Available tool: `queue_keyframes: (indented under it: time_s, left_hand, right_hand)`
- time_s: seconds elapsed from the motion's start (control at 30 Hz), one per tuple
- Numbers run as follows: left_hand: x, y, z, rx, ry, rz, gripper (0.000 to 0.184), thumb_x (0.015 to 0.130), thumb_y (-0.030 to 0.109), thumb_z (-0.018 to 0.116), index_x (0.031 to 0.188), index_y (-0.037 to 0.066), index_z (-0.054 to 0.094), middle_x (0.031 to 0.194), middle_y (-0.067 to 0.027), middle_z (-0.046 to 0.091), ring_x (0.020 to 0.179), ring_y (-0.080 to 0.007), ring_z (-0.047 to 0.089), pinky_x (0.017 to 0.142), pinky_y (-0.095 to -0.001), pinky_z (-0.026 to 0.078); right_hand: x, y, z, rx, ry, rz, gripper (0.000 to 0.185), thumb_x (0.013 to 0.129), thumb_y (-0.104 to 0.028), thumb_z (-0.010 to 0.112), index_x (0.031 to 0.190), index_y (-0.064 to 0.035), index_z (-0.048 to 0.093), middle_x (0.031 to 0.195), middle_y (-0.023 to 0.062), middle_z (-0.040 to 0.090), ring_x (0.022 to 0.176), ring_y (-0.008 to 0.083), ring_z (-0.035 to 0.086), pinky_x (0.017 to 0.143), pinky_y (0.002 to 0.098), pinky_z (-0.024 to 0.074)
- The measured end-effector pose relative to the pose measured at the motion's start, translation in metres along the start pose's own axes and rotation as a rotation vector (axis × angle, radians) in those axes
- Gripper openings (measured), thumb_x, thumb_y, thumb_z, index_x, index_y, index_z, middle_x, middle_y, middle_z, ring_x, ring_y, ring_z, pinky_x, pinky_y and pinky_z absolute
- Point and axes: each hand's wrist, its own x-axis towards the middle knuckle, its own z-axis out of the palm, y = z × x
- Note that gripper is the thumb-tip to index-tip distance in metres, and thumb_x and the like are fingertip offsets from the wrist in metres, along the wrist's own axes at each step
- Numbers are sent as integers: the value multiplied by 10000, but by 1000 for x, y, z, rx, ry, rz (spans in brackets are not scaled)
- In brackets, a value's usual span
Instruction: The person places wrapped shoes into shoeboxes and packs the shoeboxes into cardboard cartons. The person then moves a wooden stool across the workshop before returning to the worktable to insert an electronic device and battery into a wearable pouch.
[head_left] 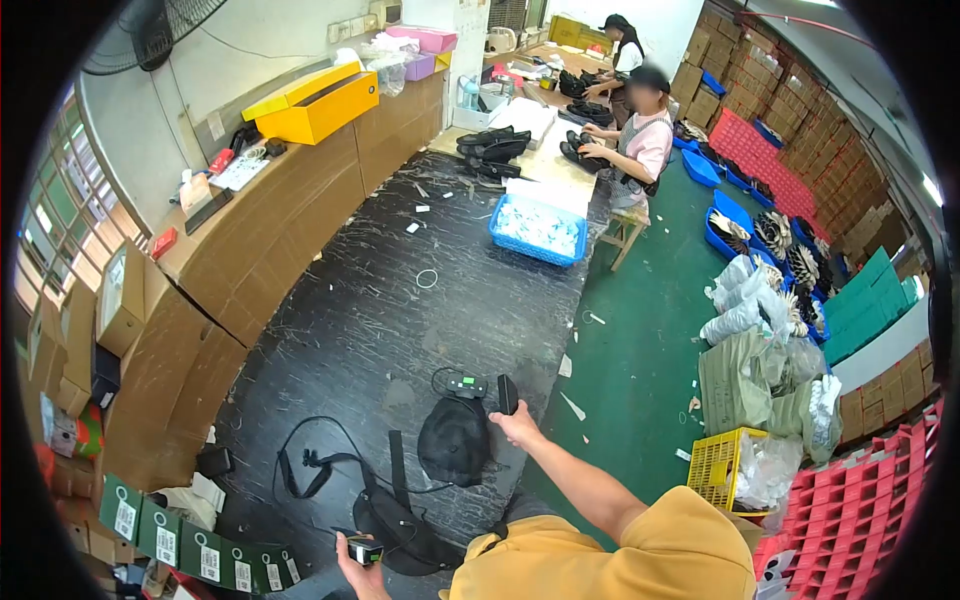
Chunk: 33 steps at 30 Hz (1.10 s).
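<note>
My right hand [516, 427] is closed around a slim dark object [508, 394], held upright near the bench's right edge; its kind is unclear. Low in the view, my left hand [362, 574] grips a small black boxy device [363, 547] with a light label on one face. A black cap [453, 442] lies on the dark bench, left of my right hand. Just beyond the cap sits a small black device with a green-lit display [467, 385] and a cable. Beside my left hand rests a black bag [405, 528] with straps and a thin cord.
Farther along the dark bench [350, 300] stands a blue basket [538, 232] of small white-and-blue packets. Black shoes [494, 145] lie beyond it. Two people work at the far right side. Green boxes [160, 535] line the lower left; a yellow crate [722, 468] stands on the floor.
</note>
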Motion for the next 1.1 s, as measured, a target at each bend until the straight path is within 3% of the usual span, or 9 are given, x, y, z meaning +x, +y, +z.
queue_keyframes:
  time_s: [0.1, 0.23, 0.33, 0.43, 0.6, 0.73, 0.9, 1.0, 1.1]
  left_hand:
    - [-9, -2, -3, -59, -25, -4, 437, 866, 477, 747, 1065, 125, 582, 952, -86, 654, 798, -269, 659, 664, -420, 537]
    - [-16, -3, -6, -59, -30, 20, 456, 889, 471, 720, 1169, 156, 548, 1057, -92, 652, 921, -292, 666, 703, -449, 535]
    - [-29, 2, 10, -63, -55, -55, 487, 885, 462, 718, 1249, 179, 561, 1312, -92, 604, 1237, -306, 551, 1012, -512, 365]
    - [-24, 5, 7, -17, -96, 46, 312, 929, 339, 723, 1090, 106, 593, 963, -64, 660, 869, -210, 668, 734, -344, 545]
    - [-37, 2, -8, 18, -28, 67, 345, 914, 338, 737, 1068, 82, 564, 885, -48, 648, 780, -185, 677, 698, -345, 555]
    - [-38, 1, -4, 107, 11, 59, 370, 906, 372, 746, 1087, 94, 584, 945, -78, 669, 831, -219, 703, 744, -370, 561]
    - [-48, 2, 0, 52, -16, 33, 472, 900, 359, 750, 1205, 57, 553, 1037, -140, 690, 861, -252, 718, 759, -368, 580]
    - [-52, -3, 7, 219, -124, -42, 664, 875, 325, 775, 1360, -8, 468, 998, -118, 670, 834, -224, 704, 743, -326, 574]
    - [-34, -23, 18, 275, -189, -170, 641, 854, 325, 788, 1343, 8, 522, 999, -105, 675, 842, -191, 701, 738, -327, 558]
  right_hand:
    - [8, 18, 19, -144, 283, -26, 1081, 765, -521, 759, 1553, -47, 190, 1461, 309, 462, 1360, 473, 455, 1123, 495, 383]
    - [-11, 10, 19, -294, 288, -55, 1165, 755, -564, 769, 1580, -60, 119, 1507, 324, 381, 1382, 455, 431, 1133, 507, 375]
    - [4, 29, 21, -390, 365, -283, 1124, 785, -481, 781, 1565, 7, 136, 1457, 341, 423, 1358, 462, 449, 1127, 509, 370]
    - [36, 51, 11, -357, 289, -476, 1014, 823, -386, 760, 1516, 108, 208, 1441, 389, 431, 1375, 452, 434, 1148, 470, 350]
    - [-55, 30, 59, -403, 248, -825, 639, 871, -176, 739, 1412, 26, 465, 1290, 262, 604, 1170, 346, 617, 1011, 445, 474]
    - [-137, 21, 147, -432, -579, -754, 413, 877, -286, 755, 1194, -37, 663, 1003, 158, 729, 866, 313, 706, 794, 437, 553]
    - [-148, 45, 244, -1049, -143, -964, 549, 820, -467, 733, 1150, -44, 615, 1052, 197, 694, 886, 380, 711, 793, 489, 551]
    - [-120, 42, 238, -1031, -336, -758, 358, 844, -319, 684, 1037, -19, 644, 938, 221, 713, 880, 426, 700, 795, 505, 550]
    - [-97, 42, 223, -446, -706, -317, 211, 892, -122, 591, 1057, -3, 648, 840, 122, 704, 734, 241, 702, 610, 367, 570]
